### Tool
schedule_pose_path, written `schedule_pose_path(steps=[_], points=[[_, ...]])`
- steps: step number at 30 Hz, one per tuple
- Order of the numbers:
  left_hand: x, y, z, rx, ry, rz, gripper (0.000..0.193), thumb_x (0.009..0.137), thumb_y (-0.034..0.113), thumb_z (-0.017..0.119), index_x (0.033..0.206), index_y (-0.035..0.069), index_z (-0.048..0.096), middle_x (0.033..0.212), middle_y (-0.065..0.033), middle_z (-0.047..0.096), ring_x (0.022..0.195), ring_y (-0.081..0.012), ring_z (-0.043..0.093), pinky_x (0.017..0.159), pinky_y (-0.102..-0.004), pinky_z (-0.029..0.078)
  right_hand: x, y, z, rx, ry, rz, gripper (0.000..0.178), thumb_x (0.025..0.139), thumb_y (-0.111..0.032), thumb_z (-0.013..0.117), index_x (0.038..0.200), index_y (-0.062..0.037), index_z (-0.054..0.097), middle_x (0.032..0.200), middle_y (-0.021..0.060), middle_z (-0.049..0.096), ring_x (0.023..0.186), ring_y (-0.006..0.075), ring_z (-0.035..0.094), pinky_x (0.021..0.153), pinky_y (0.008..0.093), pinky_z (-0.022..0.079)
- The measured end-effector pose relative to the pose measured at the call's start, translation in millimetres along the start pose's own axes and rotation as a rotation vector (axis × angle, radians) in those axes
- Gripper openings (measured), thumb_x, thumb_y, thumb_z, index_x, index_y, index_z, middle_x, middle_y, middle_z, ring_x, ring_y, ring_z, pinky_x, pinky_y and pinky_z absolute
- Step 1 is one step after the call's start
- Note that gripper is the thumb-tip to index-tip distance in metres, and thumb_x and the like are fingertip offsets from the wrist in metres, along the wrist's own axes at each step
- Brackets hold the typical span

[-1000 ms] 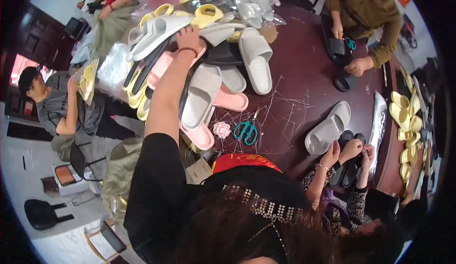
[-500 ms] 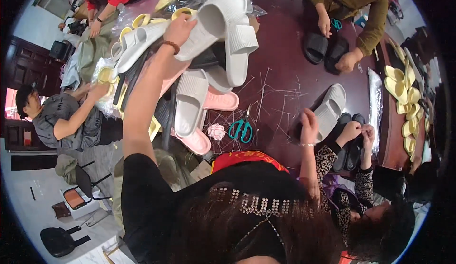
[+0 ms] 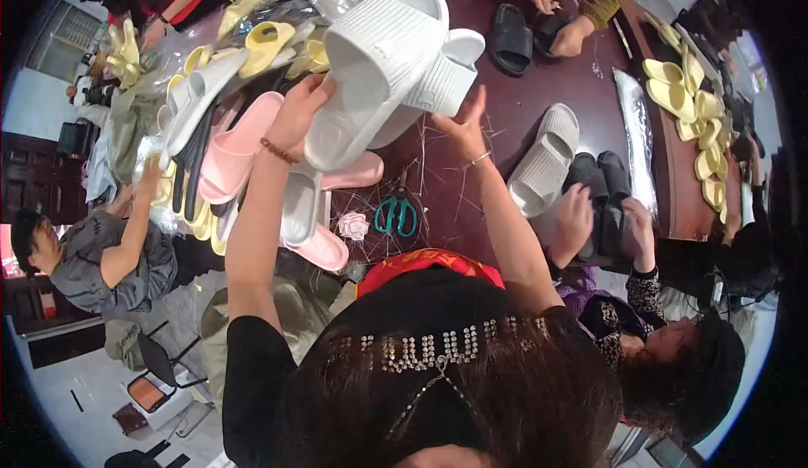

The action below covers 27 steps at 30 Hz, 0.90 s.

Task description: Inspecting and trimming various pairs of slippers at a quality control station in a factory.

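A pair of light grey slippers with ribbed straps is raised above the table, the nearer slipper [image 3: 383, 34] overlapping the farther slipper [image 3: 446, 81]. My left hand [image 3: 295, 114] is closed on the nearer one's left edge; some of its fingers are hidden. At the farther slipper's strap is my right hand [image 3: 465, 131], its thumb and fingers spread apart around the strap's lower right edge. Below the pair, pink slippers [image 3: 240, 148] and another grey slipper [image 3: 300, 207] lie in a pile. Teal-handled scissors [image 3: 396, 215] rest near my body beside a pink rose-shaped piece [image 3: 353, 226].
Thin loose strands [image 3: 454, 173] litter the dark red table [image 3: 513, 98]. Another grey slipper [image 3: 545, 161] lies at the right, near black slippers [image 3: 599, 182] and a co-worker's hands [image 3: 576, 220]. Yellow slippers [image 3: 673, 98] line the right edge. Other people work across and left.
My right hand has moved up and left to the raised slippers. The pair has tilted and come nearer in my left hand. The right-hand co-worker's hands have moved apart.
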State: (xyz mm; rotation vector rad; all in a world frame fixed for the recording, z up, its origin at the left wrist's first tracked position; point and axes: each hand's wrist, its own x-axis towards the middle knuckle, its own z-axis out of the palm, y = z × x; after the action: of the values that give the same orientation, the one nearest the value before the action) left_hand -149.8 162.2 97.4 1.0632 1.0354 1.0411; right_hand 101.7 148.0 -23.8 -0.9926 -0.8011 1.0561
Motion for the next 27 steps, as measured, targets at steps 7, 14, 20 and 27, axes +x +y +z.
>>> schedule_pose_path(steps=[7,14,20,27], points=[[-5,2,15,-0.067,-0.007,-0.075,0.030,0.083,0.017,0.054,0.105,-0.003,0.049,0.095,-0.0049,0.055,0.084,-0.0122,0.052,0.077,-0.0260,0.042,-19,-12,32,-0.111,-0.099,-0.129,0.090,0.062,-0.011,0.071,0.129,-0.0019,0.012,0.123,0.0156,0.034,0.111,0.0236,0.038,0.093,0.0322,0.033],[-26,-37,71,0.266,-0.071,0.142,0.029,0.083,0.018,0.052,0.103,-0.003,0.049,0.093,-0.0069,0.055,0.084,-0.0130,0.051,0.076,-0.0265,0.042,-22,35,24,-0.027,-0.219,0.018,0.059,0.075,-0.015,0.060,0.125,-0.0044,0.030,0.119,0.0115,0.043,0.108,0.0226,0.044,0.092,0.0333,0.036],[-36,-96,103,0.218,-0.022,0.101,0.029,0.084,0.017,0.049,0.104,-0.004,0.049,0.090,-0.0085,0.057,0.083,-0.0142,0.053,0.073,-0.0277,0.043,-57,112,-15,0.486,-0.292,0.570,0.044,0.083,-0.019,0.051,0.123,-0.0052,0.036,0.116,0.0108,0.047,0.103,0.0224,0.048,0.087,0.0329,0.040],[-33,-184,71,0.220,-0.152,-0.242,0.032,0.084,0.020,0.049,0.106,-0.003,0.048,0.092,-0.0104,0.058,0.081,-0.0181,0.054,0.072,-0.0305,0.043,-86,100,-72,0.096,-0.261,0.662,0.042,0.084,-0.025,0.049,0.121,-0.0061,0.040,0.112,0.0114,0.050,0.099,0.0211,0.051,0.081,0.0339,0.044]])
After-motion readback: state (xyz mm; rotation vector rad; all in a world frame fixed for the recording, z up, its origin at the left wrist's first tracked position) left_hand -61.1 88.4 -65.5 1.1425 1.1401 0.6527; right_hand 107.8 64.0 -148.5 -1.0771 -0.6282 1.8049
